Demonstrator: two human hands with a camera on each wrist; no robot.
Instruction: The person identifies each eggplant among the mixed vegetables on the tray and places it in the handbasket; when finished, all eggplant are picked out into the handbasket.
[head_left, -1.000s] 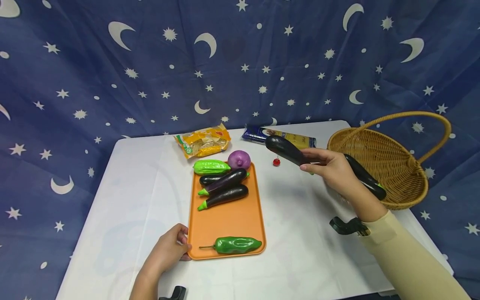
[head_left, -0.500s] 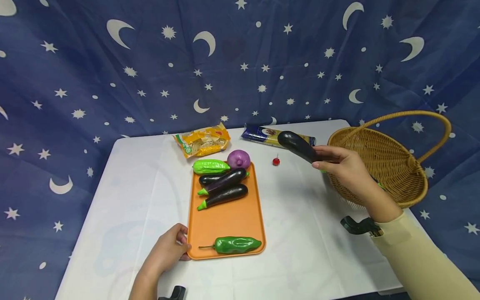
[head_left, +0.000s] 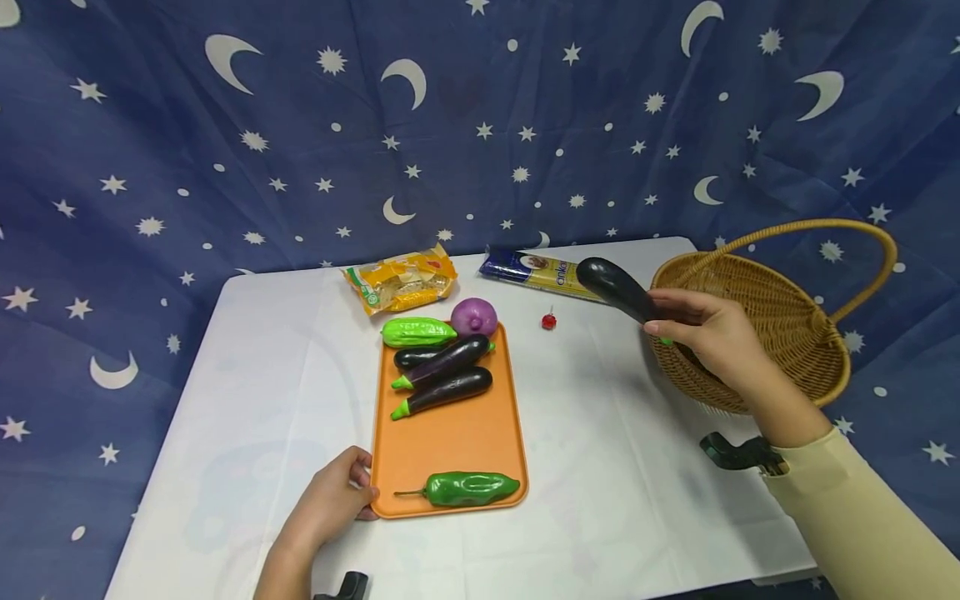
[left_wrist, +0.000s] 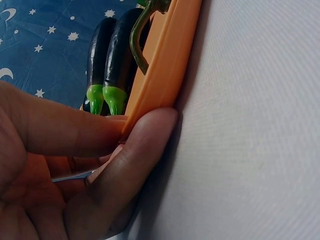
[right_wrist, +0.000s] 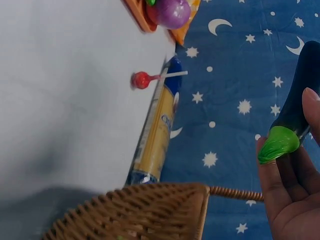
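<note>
My right hand (head_left: 708,333) grips a dark eggplant (head_left: 615,283) by its green-capped end, with the rounded end pointing up and left. Hand and eggplant are over the left side of the wicker basket (head_left: 798,342); the wrist hides part of its inside. In the right wrist view, thumb and fingers hold the eggplant near its green cap (right_wrist: 280,144). At the orange tray's (head_left: 450,446) near left corner, my left hand (head_left: 333,496) pinches the rim between thumb and fingers. Several eggplants (head_left: 444,392), a bumpy light-green bitter melon (head_left: 416,332) and a long green pepper (head_left: 468,489) lie on the tray.
A purple onion (head_left: 474,317) sits at the tray's far edge. Behind are a yellow bag (head_left: 405,282) and a blue-and-yellow pasta packet (head_left: 536,271). A red lollipop (head_left: 549,321) lies between tray and basket. The basket's tall handle (head_left: 888,258) arches up at right.
My right hand has carried the eggplant rightward, closer over the basket. The left hand stays at the tray's corner, and the things on the tray have not moved.
</note>
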